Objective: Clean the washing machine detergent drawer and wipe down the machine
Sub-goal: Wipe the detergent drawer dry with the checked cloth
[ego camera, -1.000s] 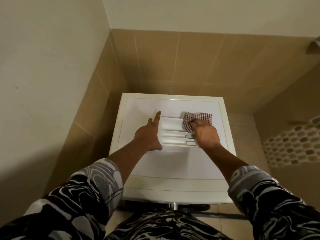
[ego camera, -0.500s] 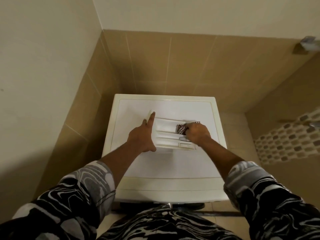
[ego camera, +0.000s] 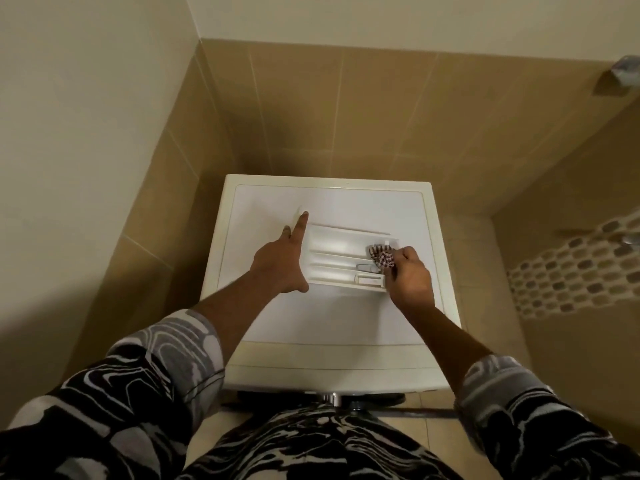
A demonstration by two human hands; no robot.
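The drawer [ego camera: 339, 258] is laid flat on the washing machine [ego camera: 332, 320]. Its left edge is touched by the left hand [ego camera: 280, 265], arm outstretched and fingers straight. A checked cloth [ego camera: 382, 258] is pinched in the curled fingers of the right hand [ego camera: 410, 277] at the drawer's right end.

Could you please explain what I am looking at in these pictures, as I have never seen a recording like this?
There is no robot here. A person wears a camera on the head, and it looks down at what they are doing. The white box is a washing machine, seen from above. Its detergent drawer lies on top of it. The left hand rests open against the drawer's left end, apparently steadying it. The fingers of the right hand pinch a checked cloth at the drawer's right end.
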